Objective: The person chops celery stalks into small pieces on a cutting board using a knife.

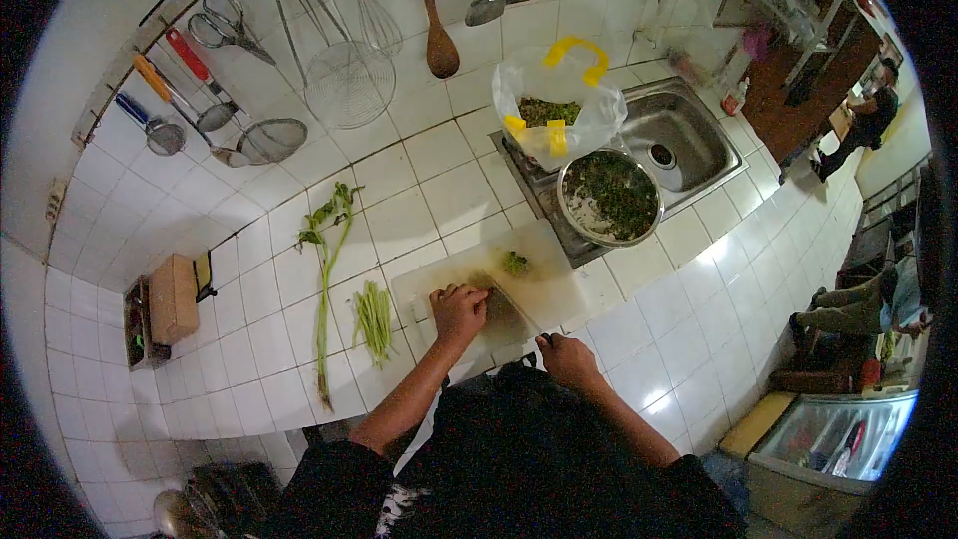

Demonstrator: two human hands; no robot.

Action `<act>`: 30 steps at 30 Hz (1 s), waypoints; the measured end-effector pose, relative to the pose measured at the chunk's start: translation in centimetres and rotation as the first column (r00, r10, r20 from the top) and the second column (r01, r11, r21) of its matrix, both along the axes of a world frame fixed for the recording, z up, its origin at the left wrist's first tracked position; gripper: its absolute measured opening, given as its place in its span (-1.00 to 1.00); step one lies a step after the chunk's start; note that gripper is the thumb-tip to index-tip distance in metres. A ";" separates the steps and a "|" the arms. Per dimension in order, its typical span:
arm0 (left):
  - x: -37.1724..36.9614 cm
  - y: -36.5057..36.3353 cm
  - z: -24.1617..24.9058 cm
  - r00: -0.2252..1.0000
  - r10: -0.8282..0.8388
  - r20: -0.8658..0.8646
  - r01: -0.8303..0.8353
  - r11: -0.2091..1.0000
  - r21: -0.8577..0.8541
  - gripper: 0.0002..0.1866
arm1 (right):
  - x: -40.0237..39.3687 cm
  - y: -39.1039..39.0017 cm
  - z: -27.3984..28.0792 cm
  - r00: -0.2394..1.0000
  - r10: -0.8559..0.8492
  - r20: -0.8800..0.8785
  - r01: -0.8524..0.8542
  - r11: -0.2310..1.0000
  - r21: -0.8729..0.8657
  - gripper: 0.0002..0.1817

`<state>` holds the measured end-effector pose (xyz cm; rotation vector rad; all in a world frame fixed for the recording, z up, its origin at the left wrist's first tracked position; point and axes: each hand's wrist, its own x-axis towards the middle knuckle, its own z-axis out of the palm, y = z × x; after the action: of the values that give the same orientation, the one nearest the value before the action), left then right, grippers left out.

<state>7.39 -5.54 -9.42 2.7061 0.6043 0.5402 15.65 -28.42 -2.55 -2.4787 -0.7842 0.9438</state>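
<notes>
A knife (515,309) is gripped by its dark handle in my right hand (572,360). Its blade slants up and left across a pale, stained cutting board (557,258). My left hand (460,311) rests on the board with curled fingers, close beside the blade. Whatever lies under those fingers is hidden. Beyond the blade sits a small heap of chopped greens (515,263). Left of the board is a bundle of cut green stems (372,323). Farther left lies a long leafy stalk (327,274) with a brownish root end.
A steel bowl (656,220) of chopped greens and a plastic bag (507,90) with yellow handles stand by the sink (714,127). Utensils, including a wooden spoon (439,45), hang along the tiled wall. A brown box (173,299) stands left. Two other people are at far right.
</notes>
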 end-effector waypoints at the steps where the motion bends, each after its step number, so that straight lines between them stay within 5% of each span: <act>1: -0.1 -0.1 -0.2 1.000 0.011 0.005 -0.011 1.000 -0.021 -0.85 | -0.1 0.1 0.4 1.000 -0.013 -0.002 0.013 1.000 0.010 -0.39; 17: -0.5 -0.9 -1.2 0.996 0.084 0.019 -0.083 0.996 -0.023 -0.79 | 0.4 -0.8 1.1 0.998 0.031 -0.047 -0.024 0.992 0.126 -0.43; 30: -0.1 -0.4 -0.4 0.994 0.051 -0.098 -0.054 0.998 -0.023 -0.78 | 0.2 -0.5 -0.9 0.997 0.046 -0.068 -0.047 0.999 -0.025 -0.41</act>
<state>7.25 -5.92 -9.82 2.7121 0.7050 0.4119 15.87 -28.95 -3.41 -2.4471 -0.8155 1.0546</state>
